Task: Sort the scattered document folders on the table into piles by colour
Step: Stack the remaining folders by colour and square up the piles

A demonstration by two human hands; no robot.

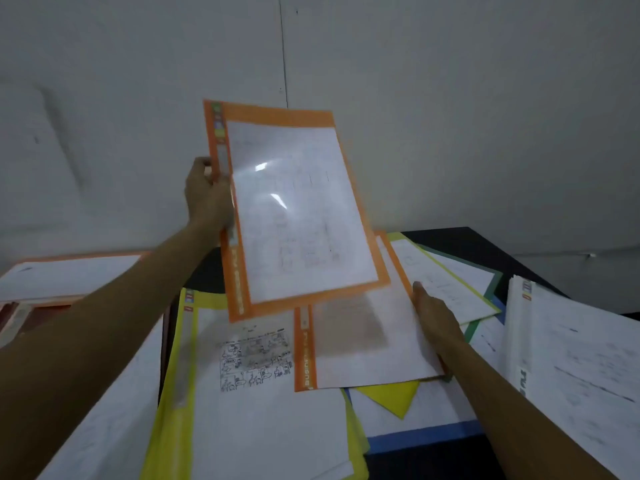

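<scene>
Head view, read from the left: we see an orange pile (69, 271) lying at the far left edge of the desk (467, 244), white sheets showing through its top cover. Next to it our left hand (207, 199) holds the raised orange folder (294, 209) up in the air in front of the wall, its fingers (204, 168) curled round the spine edge and pinching it. Below that lies a yellow folder (263, 393) with a printed cartoon page. Overlapping its right side is a second orange folder (363, 341), flat on the heap. Our right hand (436, 320) rests on that folder's right edge, fingers straight and pressed together. We cannot tell whether the thumb hooks beneath.

We judge the step in hand to be gathering the orange ones: one is lifted, the other is about to be taken. The next move likely calls for carrying the raised folder leftward onto the orange pile, squaring its edges there. Then we would slide the second one free without dragging the sheets under it.

Further right, green-edged folders (460, 282) fan out unsorted, a blue folder (415, 438) shows at the bottom of the heap, and a white pile (571, 358) sits at the far right. The desk is dark, nearly black. Behind it stands a plain pale wall (450, 98) with a thin vertical seam.
</scene>
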